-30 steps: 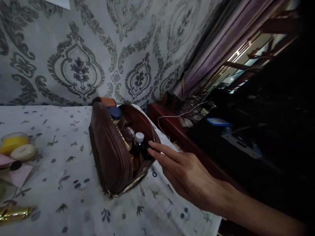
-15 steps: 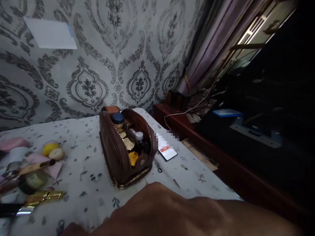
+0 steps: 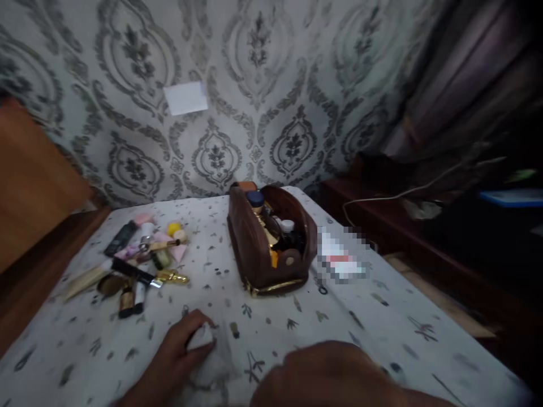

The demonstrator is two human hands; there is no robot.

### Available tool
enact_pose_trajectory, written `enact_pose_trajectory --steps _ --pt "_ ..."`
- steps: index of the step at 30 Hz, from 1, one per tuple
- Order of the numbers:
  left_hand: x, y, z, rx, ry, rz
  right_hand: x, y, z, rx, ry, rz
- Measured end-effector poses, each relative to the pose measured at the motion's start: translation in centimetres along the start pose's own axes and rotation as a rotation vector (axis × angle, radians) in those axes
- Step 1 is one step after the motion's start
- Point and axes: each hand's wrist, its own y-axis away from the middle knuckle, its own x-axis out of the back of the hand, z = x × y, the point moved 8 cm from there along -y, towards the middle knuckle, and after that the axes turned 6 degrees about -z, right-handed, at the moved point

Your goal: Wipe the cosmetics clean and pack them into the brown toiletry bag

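Note:
Low in the view, my left hand (image 3: 176, 353) is closed with thumb and fingers round a small white thing (image 3: 201, 337). Below it a pale, see-through film (image 3: 214, 364) shows against the cloth; its kind is unclear. My right hand (image 3: 324, 370) is nearby at the bottom edge, its back toward me and its fingers hidden. Beyond both hands stands an unzipped brown cosmetic bag (image 3: 250, 254). Inside are a blue-lidded jar (image 3: 255, 199), a white-capped bottle (image 3: 287, 226) and other containers.
Loose cosmetics lie at the left, among them a gold tube (image 3: 172, 276), a black tube (image 3: 133, 272) and a yellow-lidded pot (image 3: 173, 228). A pixelated phone (image 3: 339, 257) rests right of the bag. The patterned wall (image 3: 254, 113) rises behind the cloth-covered surface (image 3: 271, 333).
My view has swung left, so the bag sits farther right and all the loose cosmetics show. My left hand with the white thing has come into sight; my right hand is lower and farther right.

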Motion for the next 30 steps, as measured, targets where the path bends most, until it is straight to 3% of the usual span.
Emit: enact_pose_trajectory --steps 3,6,8,11,13,17,21,26,30 --pt "-0.3 -0.1 0.9 -0.033 0.056 -0.027 0.0 -2.7 -1.0 0.092 -0.089 0.002" --pt "-0.2 0.1 0.7 -0.049 0.123 -0.023 -1.4 -4.2 -0.4 0.060 -0.157 0.060" --pt "0.1 0.2 0.3 -0.049 0.155 0.002 -2.9 -4.9 0.9 -0.006 -0.353 0.128" --pt "0.6 0.1 0.0 -0.076 0.200 0.026 -5.7 -6.0 3.8 -0.202 -0.735 0.246" --pt "0.9 0.1 0.2 -0.101 0.199 0.027 -8.7 -6.6 5.7 -0.420 -1.040 0.254" --pt "2.5 0.1 -0.2 -0.077 0.040 0.081 -14.1 -7.0 7.4 -0.789 -1.536 0.326" --pt "6.3 0.0 -1.3 -0.033 -0.121 0.189 -15.7 -7.3 7.8 -0.781 -1.481 0.415" --pt "13.1 0.1 -2.2 0.045 -0.319 0.364 -15.6 -7.5 6.4 -0.574 -1.247 0.300" --pt "16.1 -0.5 -1.9 0.133 -0.523 0.432 -15.3 -7.5 5.9 -0.523 -1.163 0.263"
